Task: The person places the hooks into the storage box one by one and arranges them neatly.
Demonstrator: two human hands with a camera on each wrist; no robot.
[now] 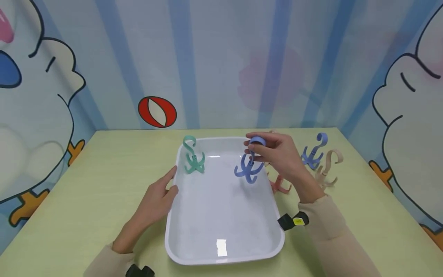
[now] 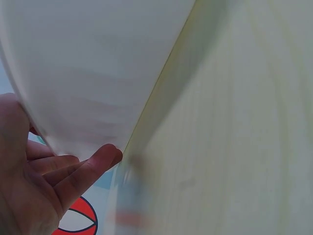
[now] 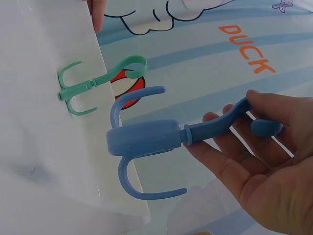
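Note:
My right hand (image 1: 277,154) pinches the curved upper end of a blue multi-prong hook (image 1: 249,169), its prongs hanging over the white tray (image 1: 225,215). In the right wrist view, thumb and fingers hold the stem of that blue hook (image 3: 146,137). A green multi-prong hook (image 1: 195,163) stands on its prongs inside the tray at the far left corner. My left hand (image 1: 155,200) grips the tray's left rim. Seen in the left wrist view, the fingers of the left hand (image 2: 44,181) lie against the tray's outer wall (image 2: 93,73).
Right of the tray, a second blue hook (image 1: 313,154), a beige hook (image 1: 325,173) and a red hook (image 1: 278,184), partly hidden by the right arm, are on the pale yellow table (image 1: 104,173). A printed backdrop (image 1: 221,69) rises behind the table.

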